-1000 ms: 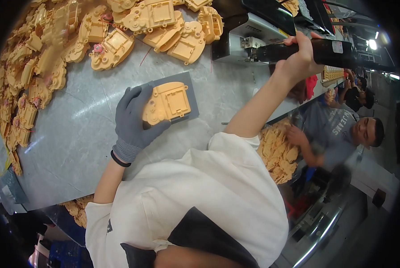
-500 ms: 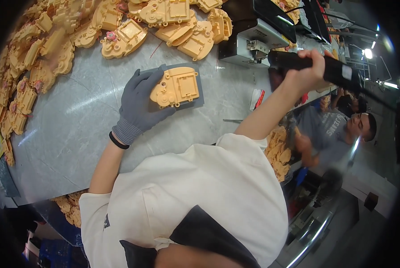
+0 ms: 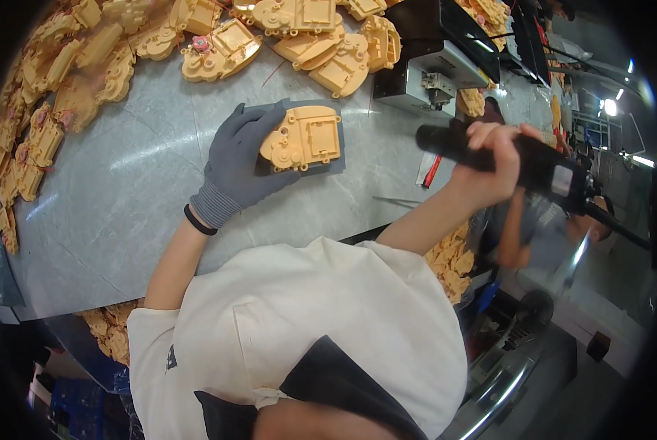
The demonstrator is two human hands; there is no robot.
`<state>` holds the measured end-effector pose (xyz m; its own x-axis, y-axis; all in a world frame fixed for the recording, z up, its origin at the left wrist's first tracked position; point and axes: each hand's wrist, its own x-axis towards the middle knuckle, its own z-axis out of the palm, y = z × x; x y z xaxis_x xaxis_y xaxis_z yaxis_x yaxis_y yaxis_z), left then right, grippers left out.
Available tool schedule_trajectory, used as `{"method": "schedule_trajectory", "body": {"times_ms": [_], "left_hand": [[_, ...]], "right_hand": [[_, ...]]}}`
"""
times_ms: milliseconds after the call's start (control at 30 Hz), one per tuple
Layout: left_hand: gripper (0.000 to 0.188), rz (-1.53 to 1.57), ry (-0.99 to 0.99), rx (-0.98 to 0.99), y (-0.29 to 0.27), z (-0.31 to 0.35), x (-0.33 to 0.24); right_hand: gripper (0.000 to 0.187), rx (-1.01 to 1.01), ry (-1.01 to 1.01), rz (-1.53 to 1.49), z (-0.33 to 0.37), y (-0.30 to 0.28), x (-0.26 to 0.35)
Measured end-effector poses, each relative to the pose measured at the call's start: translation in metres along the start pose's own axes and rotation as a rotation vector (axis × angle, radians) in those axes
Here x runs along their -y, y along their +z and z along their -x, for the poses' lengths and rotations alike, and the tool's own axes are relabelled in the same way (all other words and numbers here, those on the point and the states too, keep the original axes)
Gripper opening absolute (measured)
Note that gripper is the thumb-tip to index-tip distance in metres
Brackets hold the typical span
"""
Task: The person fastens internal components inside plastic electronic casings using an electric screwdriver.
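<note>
My left hand, in a grey knit glove, grips a yellow plastic housing by its left end, thumb below and fingers above. The housing lies with its ribbed, cavity side up on a dark grey block on the table. My bare right hand is wrapped round a black, corded electric screwdriver, raised to the right of the housing and apart from it. The tool lies nearly level, its front end toward the housing; no bit can be made out.
Heaps of similar yellow housings cover the far and left table. A metal screw feeder stands at the far right. A red-and-white item and a thin metal rod lie near my right forearm. Another person works at right.
My right hand has brought the screwdriver left and lower, nearer the housing. My left hand keeps its hold on the housing. The whole view has shifted slightly.
</note>
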<state>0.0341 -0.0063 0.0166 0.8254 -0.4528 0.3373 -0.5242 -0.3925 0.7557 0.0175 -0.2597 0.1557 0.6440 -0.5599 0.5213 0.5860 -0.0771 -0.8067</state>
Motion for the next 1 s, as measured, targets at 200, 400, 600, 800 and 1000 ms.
{"method": "schedule_trajectory", "body": {"times_ms": [200, 400, 600, 800, 1000], "left_hand": [[0.077, -0.012, -0.002, 0.006, 0.000, -0.002, -0.002], [0.077, -0.020, 0.001, 0.017, 0.001, -0.001, 0.000], [0.077, -0.012, 0.023, -0.013, 0.000, -0.001, 0.001], [0.077, 0.029, 0.026, 0.003, 0.000, 0.000, 0.002], [0.078, -0.012, 0.020, 0.013, -0.001, -0.001, -0.002]], "right_hand": [[0.025, -0.219, -0.123, 0.170, -0.079, -0.021, -0.038], [0.023, -0.148, -0.025, 0.212, -0.078, -0.023, -0.048], [0.023, -0.102, 0.033, 0.275, -0.068, -0.015, -0.048], [0.029, -0.138, -0.029, 0.101, -0.038, -0.039, -0.022], [0.028, -0.186, -0.106, 0.177, -0.078, -0.030, -0.045]]}}
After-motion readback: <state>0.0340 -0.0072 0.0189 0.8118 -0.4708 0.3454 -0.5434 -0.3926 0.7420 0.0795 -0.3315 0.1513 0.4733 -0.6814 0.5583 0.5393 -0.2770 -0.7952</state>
